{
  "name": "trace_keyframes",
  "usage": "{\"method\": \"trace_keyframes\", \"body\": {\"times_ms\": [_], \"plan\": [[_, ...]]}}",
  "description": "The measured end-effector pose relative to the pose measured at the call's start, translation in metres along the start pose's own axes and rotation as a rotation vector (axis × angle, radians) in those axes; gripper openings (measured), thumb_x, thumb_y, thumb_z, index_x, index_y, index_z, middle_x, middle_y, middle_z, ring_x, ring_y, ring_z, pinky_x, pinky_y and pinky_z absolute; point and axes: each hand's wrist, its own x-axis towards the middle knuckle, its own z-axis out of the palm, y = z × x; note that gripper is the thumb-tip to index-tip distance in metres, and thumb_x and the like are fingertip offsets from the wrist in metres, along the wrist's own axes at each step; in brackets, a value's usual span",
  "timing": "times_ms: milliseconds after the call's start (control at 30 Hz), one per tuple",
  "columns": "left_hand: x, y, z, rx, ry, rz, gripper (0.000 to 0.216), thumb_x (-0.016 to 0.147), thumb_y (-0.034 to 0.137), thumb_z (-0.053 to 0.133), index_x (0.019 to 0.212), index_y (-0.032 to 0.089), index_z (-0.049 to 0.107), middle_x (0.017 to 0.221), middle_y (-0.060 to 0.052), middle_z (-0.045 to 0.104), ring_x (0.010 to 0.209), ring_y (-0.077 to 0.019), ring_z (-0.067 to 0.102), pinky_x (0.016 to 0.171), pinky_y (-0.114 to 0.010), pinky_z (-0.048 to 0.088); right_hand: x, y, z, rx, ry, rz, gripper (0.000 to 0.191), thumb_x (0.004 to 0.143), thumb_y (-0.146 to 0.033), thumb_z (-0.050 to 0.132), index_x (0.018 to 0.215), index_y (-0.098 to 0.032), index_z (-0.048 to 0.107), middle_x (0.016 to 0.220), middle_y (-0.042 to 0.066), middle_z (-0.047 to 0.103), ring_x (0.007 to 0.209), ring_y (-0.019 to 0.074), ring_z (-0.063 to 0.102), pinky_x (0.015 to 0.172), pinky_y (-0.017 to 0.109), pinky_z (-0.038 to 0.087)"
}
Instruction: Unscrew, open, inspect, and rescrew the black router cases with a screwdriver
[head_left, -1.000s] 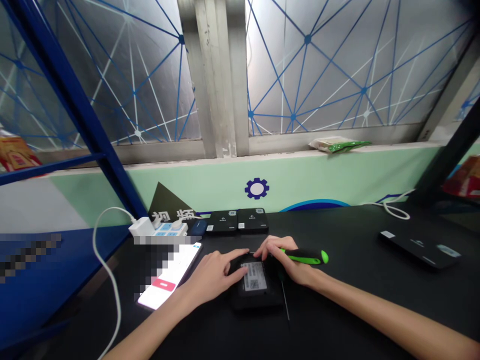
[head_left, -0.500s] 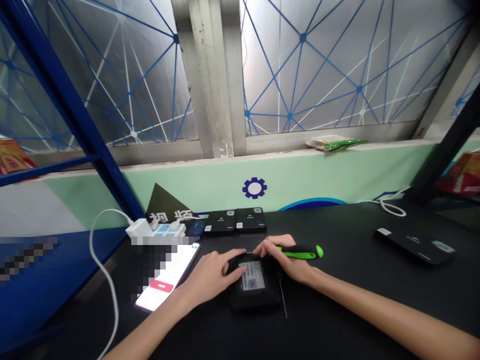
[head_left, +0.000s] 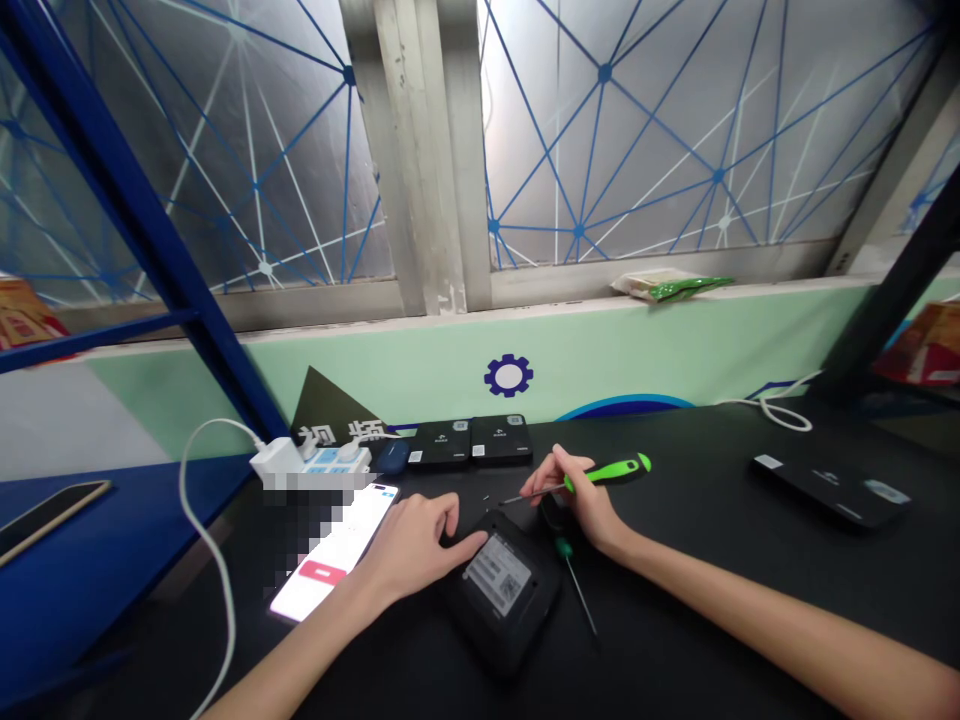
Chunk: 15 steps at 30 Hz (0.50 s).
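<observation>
Clearly, the right hand (head_left: 579,495) has its grip wrapped round a green-handled screwdriver (head_left: 609,471), whose tip sits just off the far corner of a black electronic box (head_left: 501,595) lying label-up on the bench (head_left: 660,670). The left hand (head_left: 418,532) has its grip loosely spread, holding nothing, its thumb resting at the box's edge. A second screwdriver (head_left: 581,597) lies just beside the box. Small specks (head_left: 485,498) near that corner may be screws.

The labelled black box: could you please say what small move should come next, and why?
Perhaps bring the green screwdriver to the far corner of the labelled box: the right hand holds it, tip nearby, and the left hand touches the box.
</observation>
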Motion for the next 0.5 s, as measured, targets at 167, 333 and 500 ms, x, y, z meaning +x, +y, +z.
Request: {"method": "trace_keyframes", "body": {"times_ms": [167, 333, 500], "plan": [[-0.002, 0.002, -0.003, -0.092, -0.051, 0.095, 0.031, 0.089, 0.055, 0.056, 0.097, 0.025, 0.060, 0.055, 0.007, 0.051, 0.057, -0.0158, 0.052, 0.058, -0.025, 0.032, 0.002, -0.002, 0.000, 0.019, 0.004, 0.029, 0.060, 0.090, -0.066, 0.049, 0.062, -0.017, 0.067, 0.069, 0.008, 0.074, 0.058, 0.0185, 0.065, 0.063, 0.031, 0.051], [-0.007, 0.004, -0.011, -0.137, -0.162, 0.224, 0.036, 0.094, 0.041, 0.049, 0.129, 0.031, 0.056, 0.059, 0.008, 0.053, 0.059, -0.0150, 0.051, 0.072, -0.028, 0.039, 0.002, -0.001, 0.000, 0.015, 0.007, 0.031, 0.059, 0.090, -0.066, 0.050, 0.062, -0.017, 0.066, 0.069, 0.008, 0.074, 0.058, 0.0188, 0.065, 0.063, 0.031, 0.051], [-0.008, 0.003, -0.013, -0.086, -0.149, 0.211, 0.028, 0.094, 0.045, 0.051, 0.115, 0.030, 0.064, 0.060, 0.005, 0.054, 0.063, -0.0167, 0.053, 0.072, -0.028, 0.038, 0.003, 0.000, -0.001, 0.023, -0.007, 0.043, 0.060, 0.089, -0.069, 0.050, 0.062, -0.017, 0.065, 0.070, 0.009, 0.074, 0.058, 0.0188, 0.065, 0.062, 0.031, 0.051]]}}
